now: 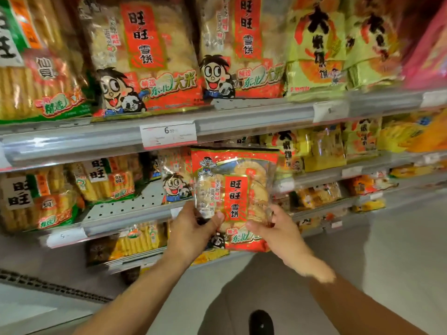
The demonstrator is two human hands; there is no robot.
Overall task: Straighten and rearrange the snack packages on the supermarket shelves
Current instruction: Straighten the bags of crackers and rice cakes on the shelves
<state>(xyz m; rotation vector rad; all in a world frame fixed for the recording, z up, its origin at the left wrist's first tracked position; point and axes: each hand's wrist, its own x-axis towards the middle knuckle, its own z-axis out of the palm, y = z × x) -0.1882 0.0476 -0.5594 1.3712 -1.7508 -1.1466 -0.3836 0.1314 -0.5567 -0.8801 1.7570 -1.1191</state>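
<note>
Two hands, the left hand (193,228) and right hand (273,228), pinch the lower corners of a red rice-cracker bag (233,197) held upright before the middle shelf (125,209), where squaring it beside matching bags (174,180) would likely serve best.

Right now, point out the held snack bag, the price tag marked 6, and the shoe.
snack bag (235,194): head view, red label.
price tag (168,134): head view, white face.
shoe (261,322): head view, toe.

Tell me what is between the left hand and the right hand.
In the head view, the rice cracker bag lies between them; the left hand and right hand each grip a lower side.
</note>
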